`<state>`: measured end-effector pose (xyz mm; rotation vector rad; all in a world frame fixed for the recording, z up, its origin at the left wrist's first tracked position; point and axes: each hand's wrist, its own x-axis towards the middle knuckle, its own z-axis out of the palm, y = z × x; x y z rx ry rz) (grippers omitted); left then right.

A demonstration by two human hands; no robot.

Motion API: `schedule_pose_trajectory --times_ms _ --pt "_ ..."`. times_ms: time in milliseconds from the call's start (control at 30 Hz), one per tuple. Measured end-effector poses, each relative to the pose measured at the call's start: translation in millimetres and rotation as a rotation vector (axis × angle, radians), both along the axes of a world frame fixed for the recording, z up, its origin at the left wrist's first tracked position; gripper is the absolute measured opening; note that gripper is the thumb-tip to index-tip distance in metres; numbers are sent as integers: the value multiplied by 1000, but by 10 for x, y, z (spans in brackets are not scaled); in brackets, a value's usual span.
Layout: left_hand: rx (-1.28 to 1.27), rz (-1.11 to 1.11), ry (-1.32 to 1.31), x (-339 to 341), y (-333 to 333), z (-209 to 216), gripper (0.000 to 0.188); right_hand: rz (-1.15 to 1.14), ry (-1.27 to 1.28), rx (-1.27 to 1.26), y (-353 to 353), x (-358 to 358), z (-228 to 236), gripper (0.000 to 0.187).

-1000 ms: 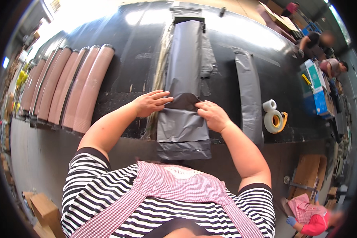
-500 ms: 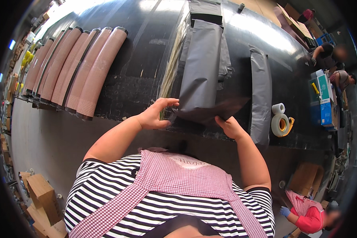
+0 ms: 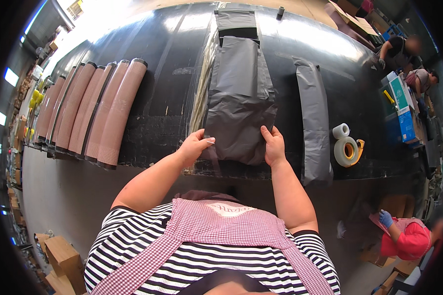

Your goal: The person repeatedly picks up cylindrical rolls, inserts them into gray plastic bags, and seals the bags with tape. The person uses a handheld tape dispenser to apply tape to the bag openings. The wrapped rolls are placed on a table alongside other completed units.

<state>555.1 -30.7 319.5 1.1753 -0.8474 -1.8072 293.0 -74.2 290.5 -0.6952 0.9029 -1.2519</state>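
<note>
A dark grey plastic bag (image 3: 238,128) lies crumpled over the front of the black table, its near edge close to the table's edge. My left hand (image 3: 194,147) is closed at its left side, thumb and fingers pinching the edge. At the right side my right hand (image 3: 274,146) grips the other edge, thumb on top. Beyond it, more folded grey bags (image 3: 237,64) are stacked, reaching up the table. To the right of my hands a long folded grey bag (image 3: 314,118) lies by itself.
Several pinkish-brown rolls (image 3: 118,113) in clear wrap lie at left. A white roll (image 3: 340,131) and a tape dispenser (image 3: 347,151) sit at right, near a blue and green box (image 3: 405,113). A person in red with a blue glove (image 3: 386,218) is at lower right; others work behind.
The lifted near end of the grey bag now lies spread flatter toward me. My left hand has closed on its left edge. My right hand has moved left a little with the right edge.
</note>
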Motion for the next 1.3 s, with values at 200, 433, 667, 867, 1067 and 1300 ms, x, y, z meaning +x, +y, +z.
schedule_pose_trajectory --times_ms 200,433,667,867,1067,1300 --pt "-168 60 -145 -162 -493 277 20 -38 13 106 -267 -7 -107 13" --pt "-199 169 -609 -135 -880 95 31 -32 82 337 -406 54 -348 20" --pt "-389 116 -1341 -166 -828 18 26 -134 1306 -27 -430 207 -58 18" --pt "-858 -235 -1207 -423 -701 84 57 61 1168 -282 -586 256 39 39" --pt "-435 -132 -682 -391 -712 18 70 343 1267 120 -758 594 528 121" --pt "-182 190 462 160 -466 -20 32 162 534 152 -844 387 135 124"
